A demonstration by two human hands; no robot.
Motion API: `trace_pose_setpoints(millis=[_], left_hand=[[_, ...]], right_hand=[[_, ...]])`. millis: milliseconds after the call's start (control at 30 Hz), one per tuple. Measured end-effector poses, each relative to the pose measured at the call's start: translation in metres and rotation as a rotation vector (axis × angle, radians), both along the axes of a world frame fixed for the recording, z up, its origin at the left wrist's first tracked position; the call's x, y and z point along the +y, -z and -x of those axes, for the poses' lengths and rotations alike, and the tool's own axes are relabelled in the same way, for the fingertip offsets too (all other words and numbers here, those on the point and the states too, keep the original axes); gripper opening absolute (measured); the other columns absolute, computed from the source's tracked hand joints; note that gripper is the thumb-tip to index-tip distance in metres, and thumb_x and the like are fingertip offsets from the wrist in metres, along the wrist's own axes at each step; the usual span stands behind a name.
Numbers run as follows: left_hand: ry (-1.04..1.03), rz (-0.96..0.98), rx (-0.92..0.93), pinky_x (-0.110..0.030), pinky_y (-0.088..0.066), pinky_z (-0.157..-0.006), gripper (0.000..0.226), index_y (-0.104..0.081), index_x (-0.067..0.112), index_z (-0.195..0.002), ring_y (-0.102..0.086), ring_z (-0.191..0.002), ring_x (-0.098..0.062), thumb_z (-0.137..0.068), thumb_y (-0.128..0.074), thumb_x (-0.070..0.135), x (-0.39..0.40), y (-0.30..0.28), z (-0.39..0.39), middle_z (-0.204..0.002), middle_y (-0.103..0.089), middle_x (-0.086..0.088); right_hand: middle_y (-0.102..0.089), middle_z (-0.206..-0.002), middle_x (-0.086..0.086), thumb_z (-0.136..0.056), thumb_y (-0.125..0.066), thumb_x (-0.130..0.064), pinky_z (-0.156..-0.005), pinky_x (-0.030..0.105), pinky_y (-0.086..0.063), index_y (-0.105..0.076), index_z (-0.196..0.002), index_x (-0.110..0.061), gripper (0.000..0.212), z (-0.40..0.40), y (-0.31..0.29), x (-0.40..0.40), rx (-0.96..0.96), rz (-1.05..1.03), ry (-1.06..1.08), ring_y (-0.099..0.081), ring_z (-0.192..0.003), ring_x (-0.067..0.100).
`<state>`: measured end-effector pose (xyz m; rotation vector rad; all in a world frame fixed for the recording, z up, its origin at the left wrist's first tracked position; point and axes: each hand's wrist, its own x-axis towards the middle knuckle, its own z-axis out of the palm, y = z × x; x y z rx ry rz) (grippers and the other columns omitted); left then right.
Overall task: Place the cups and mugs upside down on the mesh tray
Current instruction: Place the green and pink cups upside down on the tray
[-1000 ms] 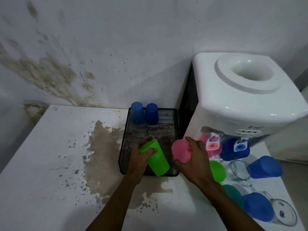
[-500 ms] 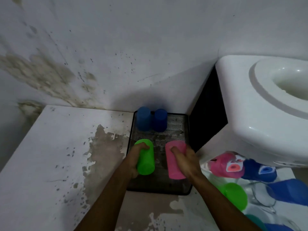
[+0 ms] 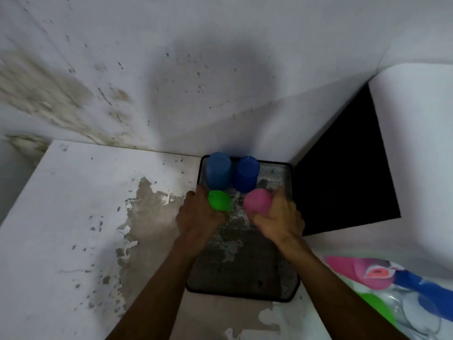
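From the head camera, the black mesh tray [image 3: 277, 288] sat on a white table [image 3: 81, 207] whose paint had peeled in a brown patch just left of the tray. The tray's far end reached the stained wall [image 3: 147, 69], and a white water dispenser [image 3: 414, 148] with a black side panel stood right beside it.

Two blue cups stood upside down, side by side and touching or nearly so, at the tray's far end: a lighter blue cup [image 3: 218, 170] on the left and a darker blue cup [image 3: 247, 176] on the right.

The person's left hand [image 3: 199, 217] was wrapped around a green cup [image 3: 219, 201], base upward, just in front of the lighter blue cup. The right hand [image 3: 282, 219] gripped a pink cup [image 3: 257, 201] in the same way, just in front of the darker one. Whether either rim had met the mesh I could not tell; the hands hid them.

At the lower right, blurred, lay more cups under the dispenser's taps: a second pink cup [image 3: 353, 268], something blue [image 3: 426, 285], a second green cup [image 3: 377, 307] and clear glass.
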<state>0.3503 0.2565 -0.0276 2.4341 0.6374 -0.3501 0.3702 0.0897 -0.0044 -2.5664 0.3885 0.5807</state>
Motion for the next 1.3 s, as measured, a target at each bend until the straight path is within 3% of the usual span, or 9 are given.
trace_pose_setpoints(millis=[200, 300, 433, 667, 867, 1067, 1300], left_hand=[[0.047, -0.055, -0.078, -0.042, -0.048, -0.077, 0.083, -0.040, 0.020, -0.129, -0.052, -0.109, -0.029, -0.059, -0.081, 0.039, -0.005, 0.006, -0.005, -0.122, -0.047, -0.007], [0.023, -0.049, -0.099, -0.042, -0.048, -0.078, 0.089, -0.034, 0.015, -0.128, -0.050, -0.111, -0.028, -0.056, -0.084, 0.033, -0.006, 0.009, -0.010, -0.124, -0.050, -0.007], [-0.008, -0.013, -0.126, -0.040, -0.047, -0.079, 0.087, -0.034, 0.013, -0.124, -0.049, -0.111, -0.029, -0.056, -0.086, 0.030, -0.007, 0.013, -0.014, -0.124, -0.052, -0.009], [-0.032, 0.058, -0.218, -0.037, -0.045, -0.080, 0.081, -0.039, 0.014, -0.123, -0.049, -0.105, -0.027, -0.057, -0.085, 0.030, -0.004, 0.023, -0.009, -0.118, -0.055, -0.008], [-0.034, 0.097, -0.290, -0.037, -0.044, -0.081, 0.079, -0.040, 0.013, -0.128, -0.046, -0.107, -0.026, -0.063, -0.082, 0.026, -0.004, 0.028, -0.007, -0.122, -0.054, -0.010], [-0.038, 0.139, -0.313, -0.037, -0.043, -0.083, 0.079, -0.037, 0.013, -0.133, -0.043, -0.113, -0.028, -0.067, -0.081, 0.021, -0.004, 0.030, -0.002, -0.126, -0.052, -0.012], [-0.015, 0.056, -0.327, -0.044, -0.038, -0.100, 0.113, -0.017, 0.014, -0.147, -0.031, -0.131, -0.032, -0.058, -0.088, 0.021, -0.002, 0.026, 0.013, -0.144, -0.036, -0.016]], right_hand=[[-0.036, -0.128, 0.008, -0.070, -0.077, -0.036, -0.083, 0.041, -0.050, -0.052, -0.124, -0.027, 0.060, -0.007, 0.002, 0.013, -0.042, 0.173, -0.173, -0.057, -0.109, 0.035], [-0.038, -0.130, 0.010, -0.068, -0.078, -0.036, -0.082, 0.042, -0.051, -0.041, -0.133, -0.024, 0.076, -0.011, 0.007, 0.020, -0.067, 0.198, -0.212, -0.052, -0.114, 0.036], [-0.041, -0.132, 0.013, -0.071, -0.079, -0.023, -0.082, 0.044, -0.050, -0.027, -0.139, -0.020, 0.087, -0.017, 0.011, 0.031, -0.139, 0.116, -0.202, -0.049, -0.118, 0.037], [-0.040, -0.137, 0.010, -0.064, -0.082, -0.009, -0.093, 0.042, -0.048, -0.029, -0.138, -0.018, 0.092, -0.010, 0.024, 0.033, -0.216, -0.079, -0.091, -0.049, -0.123, 0.033], [-0.044, -0.132, 0.010, -0.061, -0.084, -0.007, -0.090, 0.039, -0.048, -0.033, -0.133, -0.018, 0.088, -0.006, 0.034, 0.029, -0.283, -0.157, -0.028, -0.052, -0.118, 0.032], [-0.041, -0.136, 0.010, -0.059, -0.087, -0.014, -0.091, 0.044, -0.048, -0.021, -0.142, -0.024, 0.107, 0.002, 0.034, 0.022, -0.247, -0.168, -0.027, -0.049, -0.122, 0.032], [-0.032, -0.146, 0.008, -0.061, -0.084, -0.006, -0.097, 0.037, -0.045, -0.008, -0.146, -0.030, 0.116, 0.037, 0.022, 0.004, -0.272, -0.184, -0.063, -0.045, -0.129, 0.027]])
